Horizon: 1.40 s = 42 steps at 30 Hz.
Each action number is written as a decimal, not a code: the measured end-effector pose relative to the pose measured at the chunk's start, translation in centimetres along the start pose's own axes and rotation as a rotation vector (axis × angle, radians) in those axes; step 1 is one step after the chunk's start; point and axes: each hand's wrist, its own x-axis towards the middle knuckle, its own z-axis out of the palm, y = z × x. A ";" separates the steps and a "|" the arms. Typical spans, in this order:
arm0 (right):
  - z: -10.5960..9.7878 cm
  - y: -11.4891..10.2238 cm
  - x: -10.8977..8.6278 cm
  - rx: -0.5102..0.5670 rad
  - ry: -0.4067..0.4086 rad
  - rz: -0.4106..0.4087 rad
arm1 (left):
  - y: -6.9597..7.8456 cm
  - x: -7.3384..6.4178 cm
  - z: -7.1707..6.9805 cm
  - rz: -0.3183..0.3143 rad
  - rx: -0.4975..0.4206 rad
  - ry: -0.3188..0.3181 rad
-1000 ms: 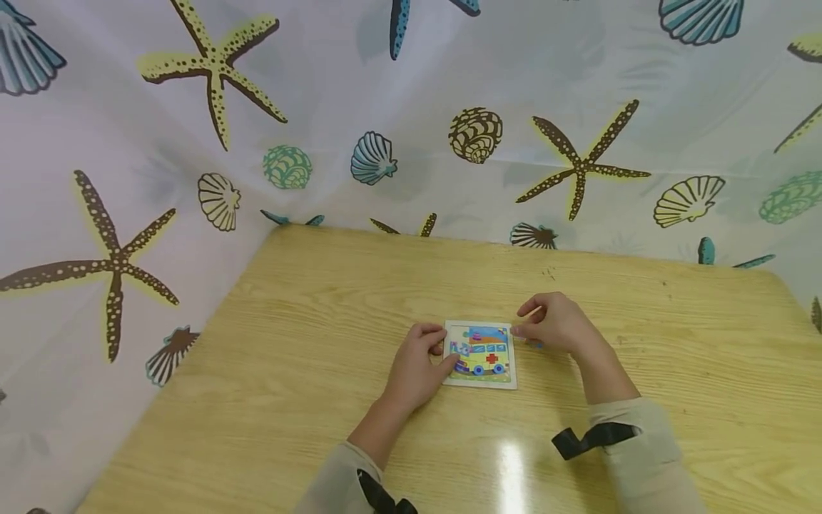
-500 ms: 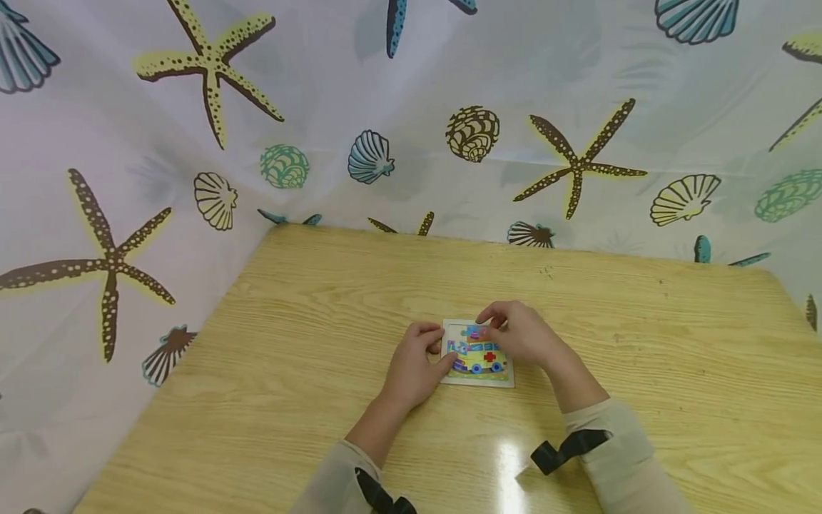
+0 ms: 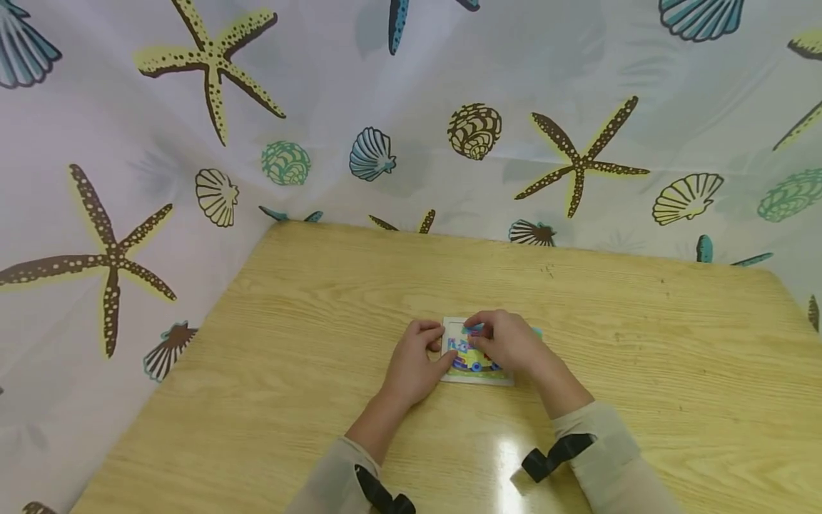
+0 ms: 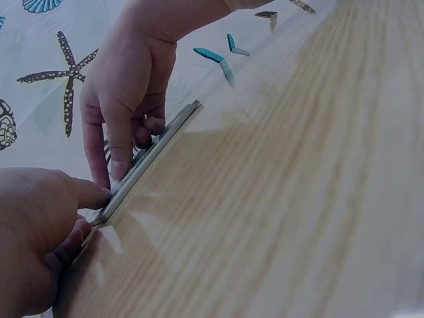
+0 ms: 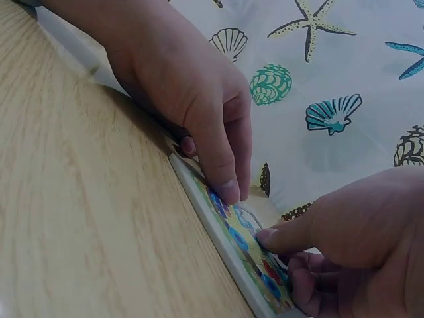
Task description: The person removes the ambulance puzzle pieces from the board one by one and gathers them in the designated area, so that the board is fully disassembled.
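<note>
A small square jigsaw puzzle (image 3: pixel 464 365) in a white frame lies on the table, showing a yellow vehicle with blue wheels. Gripping its left side is my left hand (image 3: pixel 414 368), thumb over the face and fingers at the edge. My right hand (image 3: pixel 514 346) covers the upper right of the picture. Its thumb and index finger pinch a blue puzzle piece (image 3: pixel 476 332) near the top middle. The upper left of the frame shows a bare pale patch. In the right wrist view the right thumb (image 5: pixel 275 237) meets the picture, the other fingers curled.
A blue-green bit (image 3: pixel 536 331) peeks out behind the right hand. The wooden table (image 3: pixel 321 321) ends at a white curtain (image 3: pixel 411 86) printed with shells and starfish. Black straps (image 3: pixel 559 457) sit on both sleeves.
My right hand has moved left from beside the frame's right edge onto the picture's upper part, covering more of it. The left hand keeps its grip on the left side.
</note>
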 end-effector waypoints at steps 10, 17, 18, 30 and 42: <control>0.2 0.3 -0.2 -0.050 0.037 -0.062 | 0.1 -0.1 0.2 0.030 0.013 0.019; 0.3 0.5 -0.3 -0.100 0.103 -0.099 | 0.4 0.0 0.3 0.031 0.009 0.019; 0.3 0.5 -0.3 -0.101 0.107 -0.102 | 0.4 -0.1 0.3 0.028 0.004 0.017; -0.3 0.2 -0.1 -0.046 0.130 -0.025 | 0.6 -0.2 0.1 -0.010 -0.011 0.003; -1.8 1.5 -0.3 0.123 0.068 0.002 | 0.7 -0.1 0.3 -0.043 -0.020 0.012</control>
